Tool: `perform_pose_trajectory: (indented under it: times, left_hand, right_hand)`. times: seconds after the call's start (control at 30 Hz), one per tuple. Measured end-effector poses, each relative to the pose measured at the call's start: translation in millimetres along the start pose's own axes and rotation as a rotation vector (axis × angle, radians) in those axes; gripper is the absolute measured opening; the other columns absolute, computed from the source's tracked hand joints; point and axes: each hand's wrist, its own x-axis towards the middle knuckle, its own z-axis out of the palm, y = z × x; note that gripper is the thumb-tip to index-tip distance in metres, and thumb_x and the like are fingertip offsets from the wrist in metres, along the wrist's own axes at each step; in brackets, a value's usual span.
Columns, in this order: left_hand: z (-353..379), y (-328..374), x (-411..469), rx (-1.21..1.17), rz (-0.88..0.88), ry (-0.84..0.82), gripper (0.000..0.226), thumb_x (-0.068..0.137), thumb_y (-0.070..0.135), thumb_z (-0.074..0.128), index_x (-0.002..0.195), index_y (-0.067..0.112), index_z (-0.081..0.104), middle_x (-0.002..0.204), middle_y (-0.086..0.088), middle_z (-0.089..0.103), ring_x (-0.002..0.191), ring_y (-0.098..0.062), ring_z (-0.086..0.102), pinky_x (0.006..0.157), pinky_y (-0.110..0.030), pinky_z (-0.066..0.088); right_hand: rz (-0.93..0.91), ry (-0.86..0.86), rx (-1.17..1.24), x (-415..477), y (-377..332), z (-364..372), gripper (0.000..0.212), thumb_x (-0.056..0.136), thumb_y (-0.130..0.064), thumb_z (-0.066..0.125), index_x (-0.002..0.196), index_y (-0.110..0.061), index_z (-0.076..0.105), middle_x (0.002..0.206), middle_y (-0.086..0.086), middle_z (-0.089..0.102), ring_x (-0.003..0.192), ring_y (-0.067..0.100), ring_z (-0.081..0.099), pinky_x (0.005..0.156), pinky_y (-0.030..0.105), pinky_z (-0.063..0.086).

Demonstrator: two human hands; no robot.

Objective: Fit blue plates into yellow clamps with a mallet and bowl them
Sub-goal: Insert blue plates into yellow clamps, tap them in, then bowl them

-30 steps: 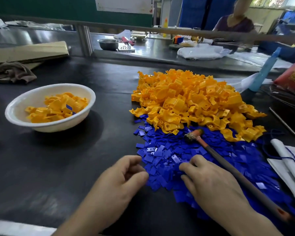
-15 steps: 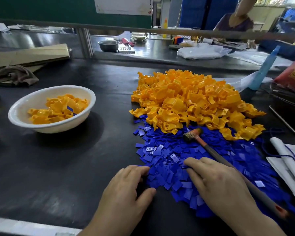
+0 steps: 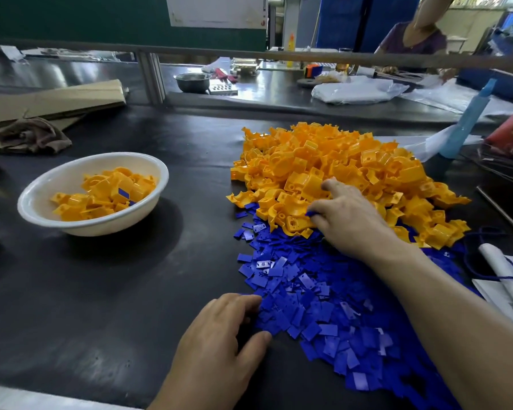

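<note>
A large heap of yellow clamps (image 3: 353,161) lies on the dark table, with a spread of small blue plates (image 3: 317,294) in front of it. My right hand (image 3: 350,214) reaches into the near edge of the yellow heap. Its forefinger touches a clamp while thumb and fingers pinch a blue plate. My left hand (image 3: 216,344) rests at the left edge of the blue plates, fingers relaxed on them. At the left stands a white bowl (image 3: 42,199) holding several fitted clamps (image 3: 107,193). The mallet is not visible; my right forearm covers where it lay.
Folded cardboard (image 3: 51,99) and a rag (image 3: 33,134) lie at the far left. A blue bottle (image 3: 468,119) stands at the far right, and papers with a blue cord (image 3: 504,276) at the right edge. A rail (image 3: 308,56) separates another person's (image 3: 418,34) bench.
My right hand has left the blue plates and moved forward onto the yellow heap, carrying a blue plate. The mallet has gone out of sight beneath my forearm. My left hand stays put.
</note>
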Motion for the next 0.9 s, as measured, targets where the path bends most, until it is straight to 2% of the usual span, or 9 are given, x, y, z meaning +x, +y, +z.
perform_pose_trajectory:
  times: [0.1,0.17,0.2,0.27,0.4,0.53,0.67,0.8,0.9]
  left_hand:
    - [0,-1,1,-0.013,0.001,0.012,0.043,0.075,0.056,0.049,0.117,0.048,0.05,0.11,0.036,0.05,0.108,0.012,0.047,0.092,-0.009,0.037]
    - [1,-3,2,-0.024,0.001,0.013,0.043,0.075,0.056,0.049,0.117,0.048,0.051,0.11,0.035,0.051,0.109,0.012,0.047,0.092,-0.009,0.037]
    - [1,-4,2,-0.031,0.0,0.016,0.043,0.075,0.055,0.05,0.117,0.047,0.052,0.11,0.035,0.052,0.108,0.011,0.048,0.092,-0.01,0.037]
    - [1,-4,3,-0.041,-0.002,0.023,0.042,0.074,0.055,0.051,0.115,0.046,0.054,0.108,0.035,0.053,0.107,0.011,0.049,0.091,-0.01,0.038]
    - [1,-3,1,-0.044,-0.007,0.026,0.04,0.074,0.055,0.052,0.113,0.048,0.054,0.107,0.036,0.053,0.108,0.011,0.049,0.09,-0.008,0.038]
    - [1,-3,0,-0.084,-0.018,0.043,0.03,0.081,0.046,0.064,0.109,0.051,0.054,0.104,0.034,0.057,0.106,0.011,0.051,0.088,-0.008,0.039]
    - [-5,1,5,-0.3,-0.11,0.115,0.038,0.079,0.029,0.072,0.106,0.051,0.056,0.106,0.032,0.061,0.093,0.006,0.06,0.079,-0.01,0.045]
    - [-11,15,20,-0.372,-0.065,0.134,0.051,0.079,0.047,0.064,0.126,0.053,0.047,0.115,0.033,0.057,0.093,0.006,0.061,0.07,-0.01,0.046]
    - [-9,25,32,-0.555,-0.091,0.031,0.064,0.07,0.054,0.065,0.13,0.057,0.041,0.121,0.034,0.055,0.102,0.005,0.062,0.081,-0.022,0.05]
  right_hand:
    - [-0.085,-0.106,-0.033,3,1,19,0.027,0.094,-0.039,0.049,0.12,-0.041,0.059,0.148,0.007,0.035,0.131,0.033,0.034,0.102,0.046,0.038]
    - [-0.153,-0.037,-0.007,-3,5,25,0.026,0.094,-0.034,0.052,0.118,-0.04,0.062,0.122,0.005,0.051,0.115,0.026,0.046,0.085,0.034,0.045]
    - [-0.177,-0.009,0.008,-6,8,25,0.026,0.094,-0.032,0.053,0.116,-0.039,0.063,0.103,0.0,0.05,0.102,0.02,0.049,0.074,0.027,0.042]
    - [-0.2,0.024,0.027,-10,11,24,0.025,0.093,-0.028,0.054,0.115,-0.036,0.065,0.09,-0.005,0.044,0.086,0.013,0.044,0.067,0.022,0.036]
    - [-0.196,0.092,0.109,-21,5,17,0.025,0.094,-0.024,0.053,0.115,-0.03,0.066,0.091,-0.001,0.051,0.082,0.014,0.047,0.065,0.026,0.045]
    - [-0.14,0.169,0.448,-44,-7,4,0.02,0.093,-0.023,0.056,0.108,-0.031,0.068,0.088,-0.011,0.053,0.078,0.005,0.052,0.063,0.018,0.044]
    - [-0.006,0.02,0.806,-76,-20,-1,0.021,0.092,-0.027,0.057,0.097,-0.046,0.064,0.085,-0.019,0.063,0.083,-0.003,0.06,0.069,0.01,0.048]
    - [0.047,-0.126,1.002,-97,-27,-6,0.021,0.093,-0.026,0.055,0.094,-0.046,0.063,0.087,-0.013,0.068,0.08,0.005,0.066,0.071,0.021,0.055]
    - [0.019,-0.208,1.171,-108,-30,-15,0.019,0.094,-0.023,0.051,0.091,-0.036,0.064,0.086,-0.001,0.07,0.08,0.013,0.068,0.073,0.029,0.056]
